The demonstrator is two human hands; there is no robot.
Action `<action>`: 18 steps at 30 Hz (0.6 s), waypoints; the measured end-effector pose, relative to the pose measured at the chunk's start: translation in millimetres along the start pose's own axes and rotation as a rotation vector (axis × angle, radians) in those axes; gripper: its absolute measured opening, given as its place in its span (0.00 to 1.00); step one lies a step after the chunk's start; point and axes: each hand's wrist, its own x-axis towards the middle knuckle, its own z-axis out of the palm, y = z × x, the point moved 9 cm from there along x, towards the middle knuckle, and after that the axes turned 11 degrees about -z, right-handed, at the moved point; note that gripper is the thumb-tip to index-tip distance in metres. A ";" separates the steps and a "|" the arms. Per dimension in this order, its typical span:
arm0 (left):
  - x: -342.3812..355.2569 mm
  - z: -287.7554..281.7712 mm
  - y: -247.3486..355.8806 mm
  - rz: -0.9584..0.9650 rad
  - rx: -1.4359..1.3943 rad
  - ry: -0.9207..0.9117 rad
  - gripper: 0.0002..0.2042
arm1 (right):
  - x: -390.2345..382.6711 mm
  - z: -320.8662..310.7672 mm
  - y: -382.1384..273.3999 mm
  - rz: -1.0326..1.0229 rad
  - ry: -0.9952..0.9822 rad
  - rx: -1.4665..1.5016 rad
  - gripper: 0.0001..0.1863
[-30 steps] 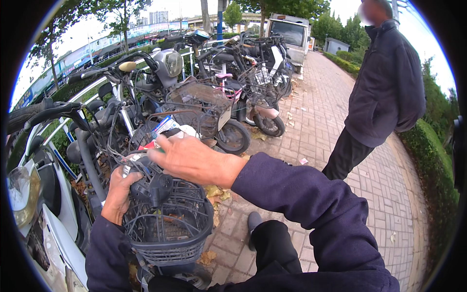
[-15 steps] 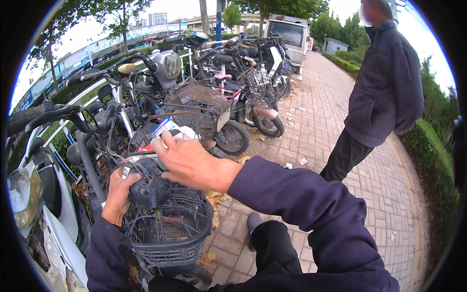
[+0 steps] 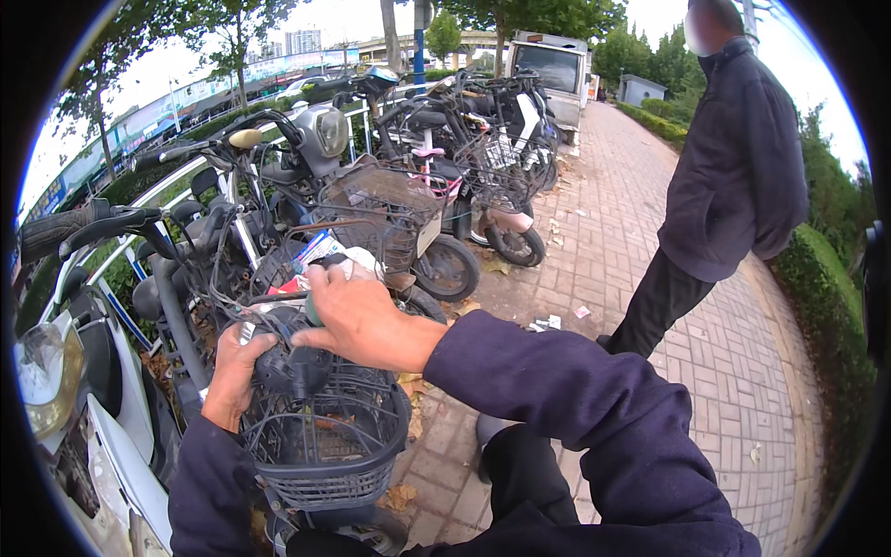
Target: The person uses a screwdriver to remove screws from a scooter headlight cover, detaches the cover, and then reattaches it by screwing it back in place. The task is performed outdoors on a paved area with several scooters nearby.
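Observation:
Above a black basket (image 3: 327, 472) on a bike's front is a dark rounded housing (image 3: 299, 364) with cables around it. My left hand (image 3: 238, 369) grips its left side, thumb on top, with a small pale striped piece (image 3: 248, 332) by the thumb. Reaching across from the right, my right hand (image 3: 367, 320) has its fingers curled at the housing's far side. A greenish thing (image 3: 312, 310) shows by those fingers; its kind is unclear. Just beyond lie a blue-and-white packet (image 3: 320, 247) and something red (image 3: 290, 286).
Parked bikes and scooters stand along a white railing, including a grey scooter (image 3: 327, 135) and a scooter with a pale body panel (image 3: 111, 459). A person in a dark jacket (image 3: 729, 167) stands on the brick pavement (image 3: 733, 408). Farther off is a light-coloured vehicle (image 3: 549, 79).
My right hand has shifted slightly, its fingers now lower and more curled toward the housing. My left hand keeps its hold. The view has moved a little.

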 end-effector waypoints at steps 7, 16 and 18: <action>-1.8 0.6 0.2 0.007 0.026 -0.020 0.26 | -5.0 -19.8 -34.2 -0.644 -0.033 -0.375 0.15; -2.1 4.4 2.9 0.051 0.026 -0.033 0.24 | 5.3 11.2 9.6 0.111 -0.026 -0.018 0.32; -2.5 5.3 4.5 0.052 0.016 -0.049 0.23 | 6.3 6.5 3.8 0.016 -0.028 -0.060 0.31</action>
